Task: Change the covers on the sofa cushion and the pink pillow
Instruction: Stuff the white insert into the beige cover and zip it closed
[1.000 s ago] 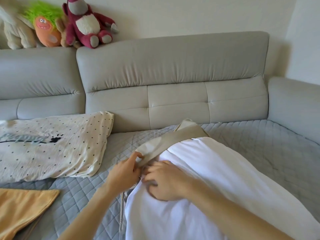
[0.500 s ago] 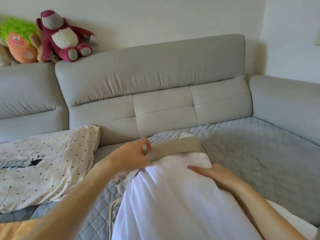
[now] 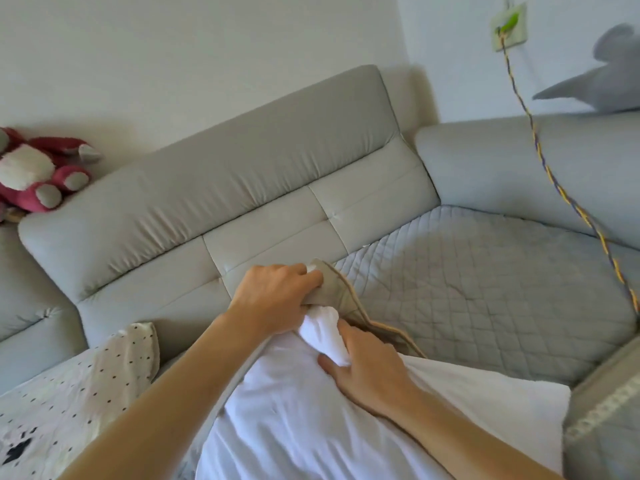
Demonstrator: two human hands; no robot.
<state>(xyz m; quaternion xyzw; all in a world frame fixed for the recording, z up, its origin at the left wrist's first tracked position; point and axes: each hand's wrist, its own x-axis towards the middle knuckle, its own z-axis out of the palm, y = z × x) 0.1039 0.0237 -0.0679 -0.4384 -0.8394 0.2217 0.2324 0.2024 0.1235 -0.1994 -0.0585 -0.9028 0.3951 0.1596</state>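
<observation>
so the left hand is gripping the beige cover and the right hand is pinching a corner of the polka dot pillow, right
Not quite. The left hand does grip the beige cover, but the right hand pinches a bunched corner of the white cushion insert, not the polka dot pillow, which lies untouched to the left. The head view shows this.

Right of the white cushion (image 3: pixel 294 420) the quilted seat cover (image 3: pixel 485 299) lies open as far as the corner backrest, though a braided cord (image 3: pixel 554 183) hangs across its far right; left of the cushion a dotted pillow (image 3: pixel 69 403) fills the seat
</observation>
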